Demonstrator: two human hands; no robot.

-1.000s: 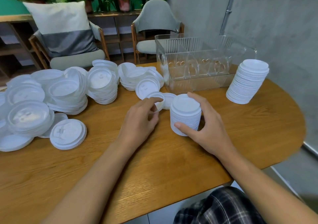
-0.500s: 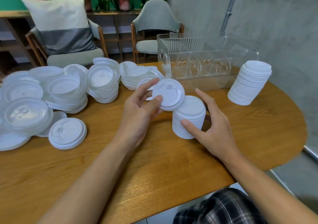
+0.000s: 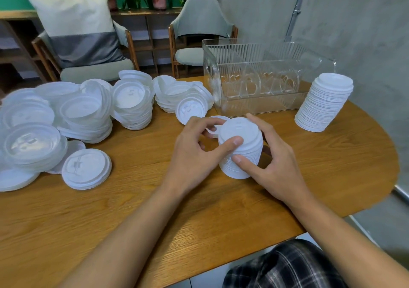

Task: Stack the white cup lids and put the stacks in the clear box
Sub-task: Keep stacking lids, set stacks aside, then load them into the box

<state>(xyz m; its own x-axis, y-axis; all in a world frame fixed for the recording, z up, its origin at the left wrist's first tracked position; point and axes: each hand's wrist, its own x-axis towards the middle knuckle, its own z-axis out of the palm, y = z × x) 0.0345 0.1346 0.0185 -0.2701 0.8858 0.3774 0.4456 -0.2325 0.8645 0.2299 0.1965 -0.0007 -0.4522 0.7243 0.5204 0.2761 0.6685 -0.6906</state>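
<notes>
Head view: both hands are clamped on the short stack (image 3: 241,148) of white lids, which stands on the table (image 3: 155,210) between them. The right hand (image 3: 272,161) wraps its side, thumb in front, while the left hand (image 3: 194,150) has its thumb on the top lid's rim. The clear box (image 3: 254,77) sits just beyond the hands, with a taller stack (image 3: 323,104) beside it on the right hand's side. Loose lids (image 3: 77,115) are piled out past the left hand.

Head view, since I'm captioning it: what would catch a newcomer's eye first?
The left hand and right hand grip a short lid stack on the wooden table. Loose lids sprawl in heaps at the left; the clear box stands behind the hands, no lids inside, a taller stack beside its right end.
</notes>
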